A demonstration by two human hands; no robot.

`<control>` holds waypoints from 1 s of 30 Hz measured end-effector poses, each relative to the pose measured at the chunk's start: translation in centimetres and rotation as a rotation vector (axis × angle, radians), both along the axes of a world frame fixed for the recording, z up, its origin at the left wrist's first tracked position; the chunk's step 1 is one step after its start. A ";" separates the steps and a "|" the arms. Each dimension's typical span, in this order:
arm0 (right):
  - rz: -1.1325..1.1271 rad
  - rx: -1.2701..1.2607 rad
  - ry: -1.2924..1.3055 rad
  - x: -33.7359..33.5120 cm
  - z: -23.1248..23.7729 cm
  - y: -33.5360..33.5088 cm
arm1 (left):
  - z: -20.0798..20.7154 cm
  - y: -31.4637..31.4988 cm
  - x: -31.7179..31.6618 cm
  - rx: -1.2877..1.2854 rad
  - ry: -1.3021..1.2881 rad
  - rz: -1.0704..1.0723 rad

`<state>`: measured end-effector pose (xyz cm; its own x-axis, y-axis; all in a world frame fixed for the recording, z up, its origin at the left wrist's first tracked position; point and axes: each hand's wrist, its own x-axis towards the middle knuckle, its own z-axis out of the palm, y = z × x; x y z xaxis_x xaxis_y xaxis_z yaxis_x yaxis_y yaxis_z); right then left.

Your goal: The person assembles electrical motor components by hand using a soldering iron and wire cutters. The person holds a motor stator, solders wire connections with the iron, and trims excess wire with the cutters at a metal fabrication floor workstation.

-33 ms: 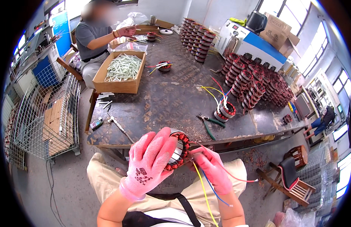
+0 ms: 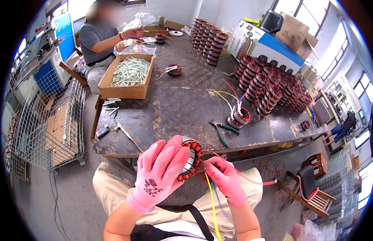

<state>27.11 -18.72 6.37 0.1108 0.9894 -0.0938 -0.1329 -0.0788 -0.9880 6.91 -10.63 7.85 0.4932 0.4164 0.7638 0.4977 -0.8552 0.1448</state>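
While I look down through the head camera, my left hand (image 2: 160, 174) in its pink glove is wrapped around a motor stator (image 2: 189, 160), fingers closed over its outer ring so that it sits just above my lap, near the front edge of the table (image 2: 174, 108). My right hand (image 2: 224, 178), also gloved in pink, is pressed against the stator's red windings, its fingertips pinched together on the wires there. A yellow wire (image 2: 211, 209) and a red wire (image 2: 242, 176) trail down from the stator across my lap.

On the table, well apart from my hands, a second stator (image 2: 239, 116) stands with coloured leads sticking up, and green-handled pliers (image 2: 220, 130) lie just beside it. Stacks of stators (image 2: 271, 86) crowd the right side. A cardboard box (image 2: 128, 78) of pale sleeves sits at the left. At the far end another person (image 2: 100, 44) sits working. A wire cage (image 2: 46, 124) stands on the floor to my left.
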 end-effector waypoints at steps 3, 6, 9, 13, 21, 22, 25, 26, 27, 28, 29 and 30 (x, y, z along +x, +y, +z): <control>-0.032 0.016 0.002 0.0 0.8 -0.1 | -0.3 0.1 0.1 0.019 -0.013 -0.014; -0.008 0.076 0.038 0.1 0.9 -0.3 | -0.4 -0.1 0.3 0.024 -0.044 0.003; -0.005 0.133 -0.023 0.0 0.9 -0.5 | -0.2 -0.5 0.1 0.017 -0.060 0.006; 0.000 0.278 -0.166 0.3 0.4 -0.4 | 0.3 -0.6 0.1 0.012 -0.062 -0.034; 0.017 0.188 -0.010 0.4 0.2 -0.7 | -0.2 -0.6 0.6 0.119 -0.163 -0.007; 0.024 0.190 0.010 0.4 0.1 -0.7 | -0.1 -0.6 0.6 0.120 -0.155 -0.012; 0.032 0.178 0.074 0.5 0.0 -0.8 | 0.2 -0.6 0.7 0.140 -0.139 -0.011; 0.026 0.163 0.096 0.5 0.0 -0.8 | 0.3 -0.5 0.9 0.165 -0.121 -0.005; 0.020 0.148 0.118 0.5 0.0 -0.8 | 0.5 -0.4 1.0 0.190 -0.104 0.001; 0.002 0.204 0.176 0.1 0.2 -0.7 | 0.6 -0.4 1.0 0.213 -0.083 0.009; -0.016 0.260 0.234 -0.4 0.7 -0.4 | 0.9 -0.5 0.8 0.167 -0.053 -0.021; -0.035 0.316 0.292 -0.7 1.0 -0.3 | 0.9 -0.6 0.8 0.187 -0.039 -0.012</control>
